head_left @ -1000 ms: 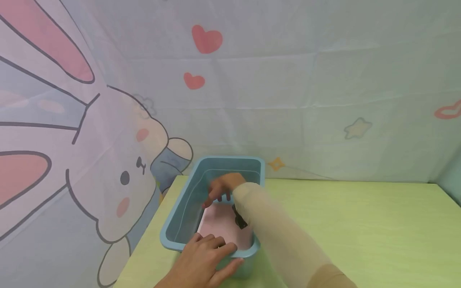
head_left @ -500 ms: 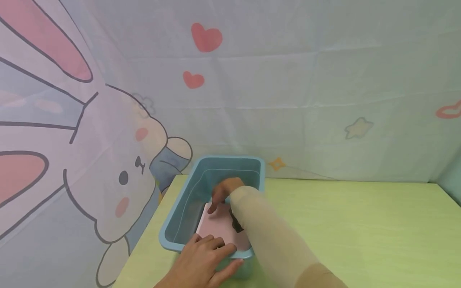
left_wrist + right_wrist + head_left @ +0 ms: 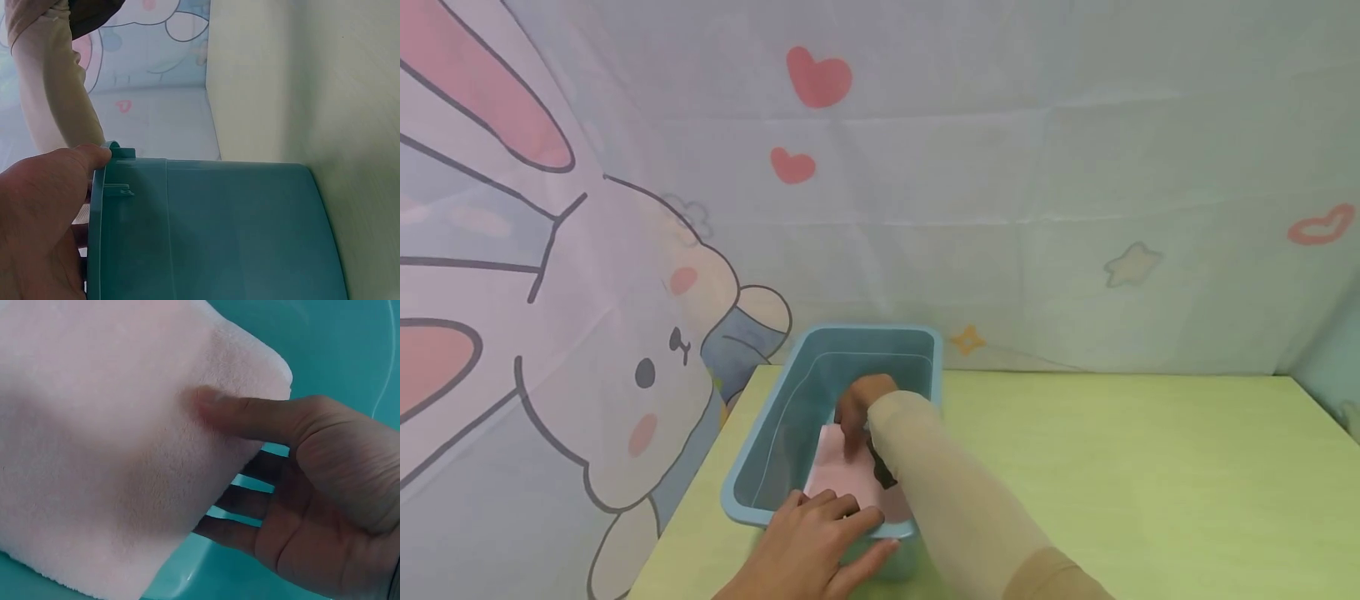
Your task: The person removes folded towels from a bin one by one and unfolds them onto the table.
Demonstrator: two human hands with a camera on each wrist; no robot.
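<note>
A folded pink towel [image 3: 831, 477] lies in a deep blue plastic basin [image 3: 775, 404]. My right hand [image 3: 859, 410] reaches down inside and pinches the towel's far end. In the right wrist view, the thumb presses on the fluffy cloth while the other fingers of this hand [image 3: 331, 469] go beneath its edge, their tips hidden. At the basin's near end my left hand [image 3: 812, 537] grips the rim. The left wrist view has that thumb over the lip on the outside, with fingers of the left hand [image 3: 40, 219] behind it, partly hidden.
The basin stands at the left side of a table with a yellow-green top [image 3: 1112, 467]. Behind it hangs a printed cloth backdrop [image 3: 925, 192] with hearts and a rabbit. A black device [image 3: 882, 471] shows at the right wrist.
My right hand has come down from above the towel onto its far end and now pinches it. The left hand keeps its hold on the rim. The head view has shifted slightly.
</note>
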